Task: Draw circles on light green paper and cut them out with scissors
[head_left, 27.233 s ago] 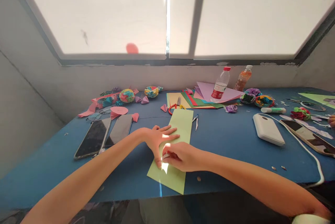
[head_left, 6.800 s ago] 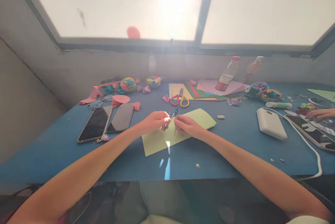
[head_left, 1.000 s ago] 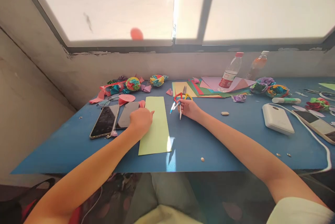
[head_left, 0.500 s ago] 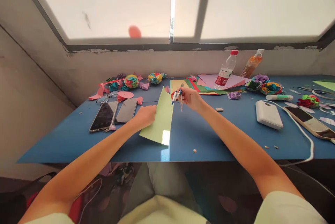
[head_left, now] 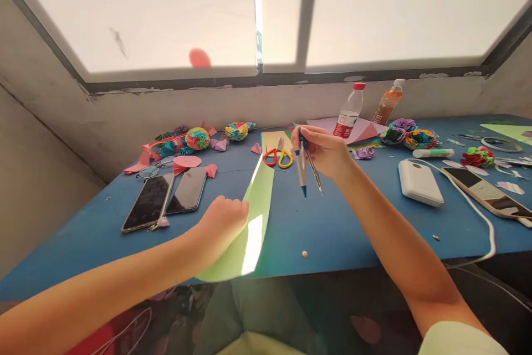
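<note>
While the right hand [head_left: 328, 151] pinches a compass [head_left: 305, 169] by its top, legs apart and points down above the surface [head_left: 357, 216], the left hand [head_left: 222, 222] grips a green sheet [head_left: 253, 216] lifted on edge; flattening it first would likely steady the needle.

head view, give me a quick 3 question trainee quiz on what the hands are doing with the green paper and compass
1. True or false: the left hand holds the green paper flat on the blue table.
2. What does the right hand hold: A scissors, B drawing compass, C glue stick?
3. Which way do the compass legs point?

Key: 1 false, its near end is lifted off the table. 2 B. 3 Downward, above the table.
</note>
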The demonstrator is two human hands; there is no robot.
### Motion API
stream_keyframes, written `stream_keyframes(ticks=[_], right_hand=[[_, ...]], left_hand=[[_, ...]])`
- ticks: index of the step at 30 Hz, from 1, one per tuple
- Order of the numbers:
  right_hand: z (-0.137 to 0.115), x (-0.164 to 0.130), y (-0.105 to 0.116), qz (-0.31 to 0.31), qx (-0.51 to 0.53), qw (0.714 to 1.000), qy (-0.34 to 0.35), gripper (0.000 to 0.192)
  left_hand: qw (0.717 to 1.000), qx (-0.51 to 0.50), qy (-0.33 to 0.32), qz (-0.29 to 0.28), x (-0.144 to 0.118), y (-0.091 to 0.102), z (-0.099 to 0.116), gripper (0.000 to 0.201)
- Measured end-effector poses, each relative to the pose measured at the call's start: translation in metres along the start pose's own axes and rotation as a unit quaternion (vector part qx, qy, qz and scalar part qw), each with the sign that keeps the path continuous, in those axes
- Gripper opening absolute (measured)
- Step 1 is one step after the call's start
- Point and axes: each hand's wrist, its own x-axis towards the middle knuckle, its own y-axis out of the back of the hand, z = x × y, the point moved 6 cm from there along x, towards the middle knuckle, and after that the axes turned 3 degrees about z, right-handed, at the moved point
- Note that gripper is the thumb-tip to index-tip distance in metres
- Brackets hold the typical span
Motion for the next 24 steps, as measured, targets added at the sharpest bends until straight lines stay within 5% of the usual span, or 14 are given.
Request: stream_keyframes(ticks=[2, 4, 6, 9, 13, 19, 24], right_hand=[[0.008, 0.001, -0.005, -0.016, 0.006, 1.000, -0.021, 0.030], [0.015, 0.002, -0.013, -0.037, 0.013, 0.999, -0.036, 0.031], [0.021, 0.001, -0.024, -0.069, 0.016, 0.996, -0.046, 0.031], [0.030, -0.005, -0.044, -0.145, 0.000, 0.987, -0.069, 0.031], [0.047, -0.006, -0.055, -0.210, -0.032, 0.971, -0.110, 0.031], [0.074, 0.010, -0.030, -0.135, -0.046, 0.980, -0.138, 0.031], [0.075, 0.015, -0.015, -0.100, -0.012, 0.986, -0.133, 0.028]], left_hand=[[0.976, 0.191, -0.077, -0.068, -0.020, -0.001, 0.013, 0.023], [0.943, 0.271, -0.155, -0.118, -0.029, 0.005, 0.019, 0.028], [0.930, 0.279, -0.194, -0.140, -0.025, 0.017, 0.015, 0.032], [0.949, 0.197, -0.195, -0.150, -0.004, 0.036, -0.005, 0.032], [0.952, 0.164, -0.212, -0.147, 0.029, 0.036, -0.024, 0.031], [0.949, 0.287, -0.086, -0.102, 0.072, 0.016, -0.037, 0.051], [0.965, 0.212, -0.141, -0.062, 0.081, 0.002, -0.018, 0.049]])
